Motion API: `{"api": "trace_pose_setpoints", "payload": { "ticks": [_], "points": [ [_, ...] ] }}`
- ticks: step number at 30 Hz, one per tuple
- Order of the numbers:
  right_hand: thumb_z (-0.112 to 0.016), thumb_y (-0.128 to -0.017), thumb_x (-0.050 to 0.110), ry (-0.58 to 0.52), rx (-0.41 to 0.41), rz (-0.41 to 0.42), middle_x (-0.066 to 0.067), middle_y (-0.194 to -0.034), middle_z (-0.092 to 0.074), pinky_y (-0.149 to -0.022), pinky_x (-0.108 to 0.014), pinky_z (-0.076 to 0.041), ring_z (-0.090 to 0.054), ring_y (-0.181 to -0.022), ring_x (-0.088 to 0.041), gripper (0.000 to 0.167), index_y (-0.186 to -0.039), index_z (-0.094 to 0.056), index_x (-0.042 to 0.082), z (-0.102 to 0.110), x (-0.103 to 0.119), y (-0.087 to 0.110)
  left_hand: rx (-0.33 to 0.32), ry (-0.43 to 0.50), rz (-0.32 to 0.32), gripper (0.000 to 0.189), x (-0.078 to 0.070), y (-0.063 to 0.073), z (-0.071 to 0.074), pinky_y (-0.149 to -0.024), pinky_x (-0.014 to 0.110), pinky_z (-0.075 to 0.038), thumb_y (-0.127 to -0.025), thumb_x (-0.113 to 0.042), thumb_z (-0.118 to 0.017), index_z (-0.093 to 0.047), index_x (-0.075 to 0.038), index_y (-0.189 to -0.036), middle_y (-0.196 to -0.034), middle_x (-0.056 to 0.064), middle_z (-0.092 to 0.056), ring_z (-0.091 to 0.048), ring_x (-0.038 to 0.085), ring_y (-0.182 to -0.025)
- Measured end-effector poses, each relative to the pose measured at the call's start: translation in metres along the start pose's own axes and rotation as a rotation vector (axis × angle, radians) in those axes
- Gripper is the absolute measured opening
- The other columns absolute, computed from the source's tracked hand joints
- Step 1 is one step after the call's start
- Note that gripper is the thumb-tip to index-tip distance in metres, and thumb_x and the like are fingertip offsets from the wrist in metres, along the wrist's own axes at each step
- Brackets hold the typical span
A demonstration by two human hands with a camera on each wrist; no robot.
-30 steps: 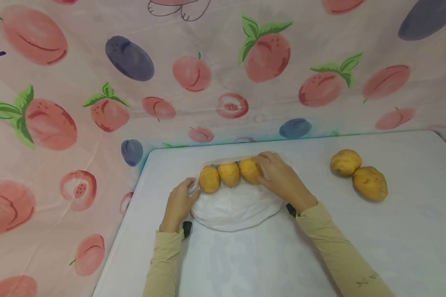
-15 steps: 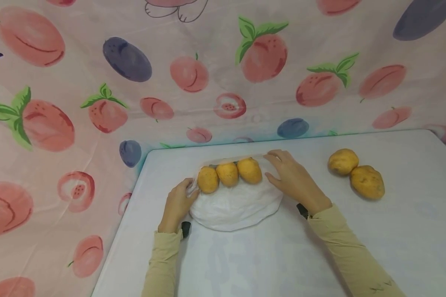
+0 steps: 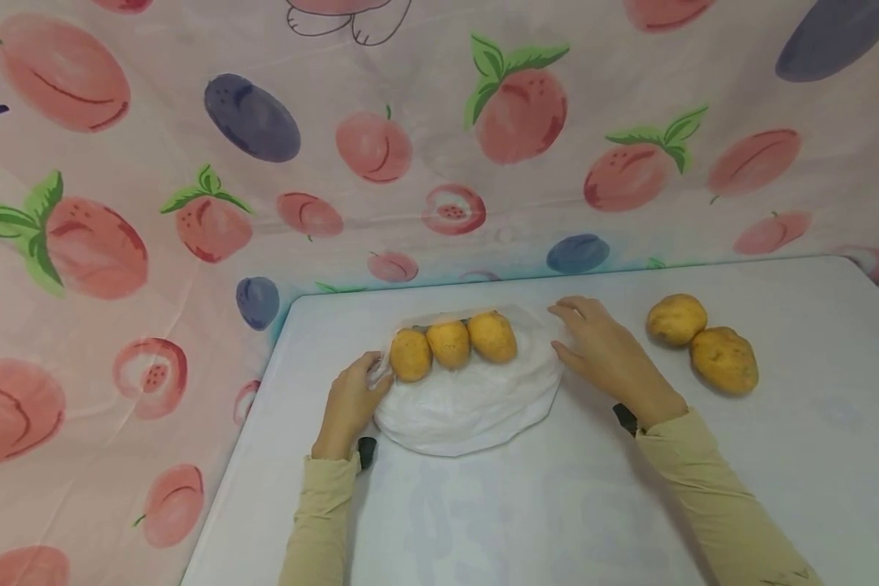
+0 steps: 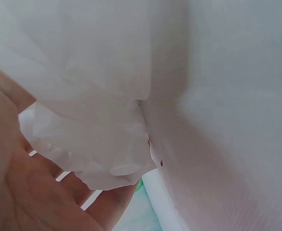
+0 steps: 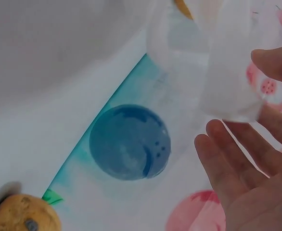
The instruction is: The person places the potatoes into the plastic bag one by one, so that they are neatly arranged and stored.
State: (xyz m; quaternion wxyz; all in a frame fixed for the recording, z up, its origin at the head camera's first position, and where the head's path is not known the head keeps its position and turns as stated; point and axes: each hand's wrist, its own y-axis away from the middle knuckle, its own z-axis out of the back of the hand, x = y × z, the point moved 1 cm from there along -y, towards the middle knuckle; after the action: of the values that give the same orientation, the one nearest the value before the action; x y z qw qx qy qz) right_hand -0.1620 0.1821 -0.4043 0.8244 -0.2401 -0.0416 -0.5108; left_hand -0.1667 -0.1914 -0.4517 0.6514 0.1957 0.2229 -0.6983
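A thin white plastic bag (image 3: 461,415) lies on the table with three yellow potatoes (image 3: 450,344) side by side at its far end. Its left edge is held by my left hand (image 3: 352,403); in the left wrist view, the film passes between thumb and fingers (image 4: 49,192). My right hand (image 3: 611,354) is at the bag's right side, fingers loosely bent and spread from the thumb. The right wrist view shows the bag's hanging edge (image 5: 227,101) between that thumb and fingers (image 5: 232,163), without a visible pinch.
Two more potatoes (image 3: 725,362) touch each other on the white table (image 3: 498,521), to the right of my right hand. Behind and to the left rises a fruit-printed cloth (image 3: 410,73). A dark greyish strip shows behind the bagged potatoes.
My right hand has left the rightmost bagged potato and shifted right, spreading the bag's right side outward. The left hand and the potatoes have stayed put.
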Motion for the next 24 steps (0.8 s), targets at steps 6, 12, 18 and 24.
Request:
{"api": "trace_pose_setpoints", "payload": {
  "ticks": [6,12,18,24],
  "points": [
    [-0.071,-0.089,0.011,-0.003,0.003,0.0,-0.024,-0.133,-0.052,-0.096,-0.056,-0.05,-0.049,-0.124,-0.041,0.047,-0.131,-0.055,-0.005,0.004,-0.011,0.004,0.004,0.001,0.013,0.046,-0.001,0.001,0.0,-0.106,0.052,-0.045,-0.093,-0.023,-0.07,-0.059,-0.005,-0.134,-0.135,0.016,-0.061,-0.056,0.036,-0.127],
    [-0.072,-0.089,0.01,0.023,-0.008,0.012,-0.026,-0.13,-0.054,-0.098,-0.057,-0.047,-0.05,-0.122,-0.043,0.047,-0.129,-0.056,-0.006,0.008,-0.02,0.008,0.004,-0.004,0.014,0.046,-0.001,0.0,0.0,-0.106,0.052,-0.045,-0.093,-0.023,-0.07,-0.058,-0.005,-0.134,-0.135,0.016,-0.062,-0.056,0.036,-0.127],
    [-0.073,-0.088,0.01,0.036,-0.018,0.004,-0.026,-0.129,-0.055,-0.094,-0.057,-0.05,-0.051,-0.12,-0.044,0.047,-0.129,-0.056,-0.006,0.012,-0.028,0.013,0.009,0.001,0.021,0.046,-0.001,0.001,0.001,-0.106,0.052,-0.045,-0.093,-0.023,-0.07,-0.058,-0.005,-0.134,-0.135,0.016,-0.062,-0.056,0.036,-0.127],
    [-0.073,-0.086,0.006,0.043,-0.049,0.023,-0.027,-0.125,-0.054,-0.091,-0.056,-0.051,-0.052,-0.116,-0.044,0.044,-0.124,-0.057,-0.008,0.016,-0.038,0.018,0.011,0.005,0.02,0.047,-0.001,0.0,0.0,-0.107,0.052,-0.044,-0.093,-0.022,-0.07,-0.058,-0.005,-0.135,-0.136,0.016,-0.061,-0.055,0.036,-0.128]
  ]
}}
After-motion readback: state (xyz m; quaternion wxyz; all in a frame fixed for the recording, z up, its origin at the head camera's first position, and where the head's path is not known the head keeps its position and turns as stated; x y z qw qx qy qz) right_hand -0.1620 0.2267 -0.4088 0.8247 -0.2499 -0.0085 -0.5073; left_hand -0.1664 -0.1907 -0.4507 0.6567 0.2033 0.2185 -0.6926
